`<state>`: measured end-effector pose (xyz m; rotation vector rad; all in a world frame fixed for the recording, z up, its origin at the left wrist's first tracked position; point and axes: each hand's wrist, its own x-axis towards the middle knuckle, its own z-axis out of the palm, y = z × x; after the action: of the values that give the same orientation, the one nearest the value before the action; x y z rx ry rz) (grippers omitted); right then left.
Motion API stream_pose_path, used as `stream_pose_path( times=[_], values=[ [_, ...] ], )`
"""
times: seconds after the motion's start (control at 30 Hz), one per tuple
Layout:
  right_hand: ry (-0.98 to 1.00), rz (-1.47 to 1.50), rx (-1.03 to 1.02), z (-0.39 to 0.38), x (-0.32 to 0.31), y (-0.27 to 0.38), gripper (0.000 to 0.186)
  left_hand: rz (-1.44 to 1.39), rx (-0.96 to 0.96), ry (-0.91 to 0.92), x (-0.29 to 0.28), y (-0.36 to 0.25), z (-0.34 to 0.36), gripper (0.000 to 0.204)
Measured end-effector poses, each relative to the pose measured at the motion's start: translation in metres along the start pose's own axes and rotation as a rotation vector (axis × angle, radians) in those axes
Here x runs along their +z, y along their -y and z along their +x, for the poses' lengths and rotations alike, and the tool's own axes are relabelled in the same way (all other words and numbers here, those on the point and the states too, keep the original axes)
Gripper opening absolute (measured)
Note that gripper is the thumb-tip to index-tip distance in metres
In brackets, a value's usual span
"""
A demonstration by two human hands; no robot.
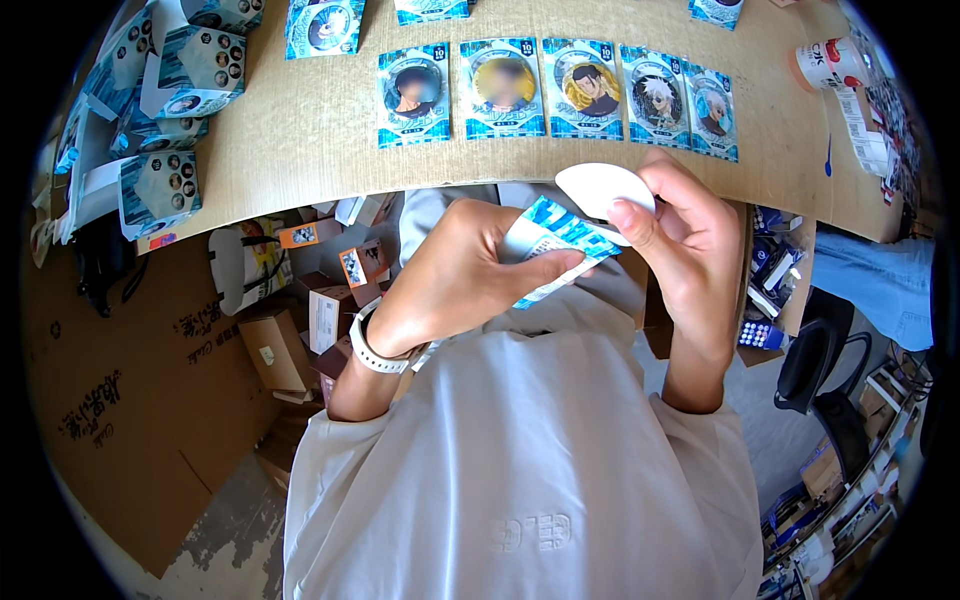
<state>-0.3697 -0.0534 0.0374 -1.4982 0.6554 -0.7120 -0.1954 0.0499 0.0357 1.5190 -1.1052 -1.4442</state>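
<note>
In front of my body, just off the table's near edge, my left hand pinches a small blue-and-white printed packet between thumb and fingers. The packet is tilted, with its upper end toward my right hand. My right hand grips a flat, white, rounded disc by its right edge, thumb below and fingers behind. A second pale edge shows under that thumb, close to the packet; whether it is part of the disc I cannot tell. On the table beyond lies a row of several blue packets with round character pictures.
Opened blue cardboard boxes crowd the table's left side. More blue packets lie at the far edge. At right are a white-and-red cup and a small blue stick. Cartons stand below on the left, a black chair on the right.
</note>
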Motion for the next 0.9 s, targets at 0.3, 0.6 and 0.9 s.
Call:
stream_pose_path(
  times=[0.3, 0.6, 0.9],
  values=[
    [0.062, -0.014, 0.0, 0.002, -0.011, 0.002, 0.012, 0.203, 0.004, 0.034, -0.003, 0.005, -0.004, 0.018],
    [-0.59, 0.065, -0.188, 0.014, -0.1, 0.001, 0.028, 0.033, -0.076, 0.186, -0.012, 0.024, -0.01, 0.016],
    [-0.826, -0.609, 0.01, -0.01, -0.212, -0.075, 0.036, -0.762, 0.143, 0.259, 0.001, 0.036, -0.007, 0.042]
  ],
)
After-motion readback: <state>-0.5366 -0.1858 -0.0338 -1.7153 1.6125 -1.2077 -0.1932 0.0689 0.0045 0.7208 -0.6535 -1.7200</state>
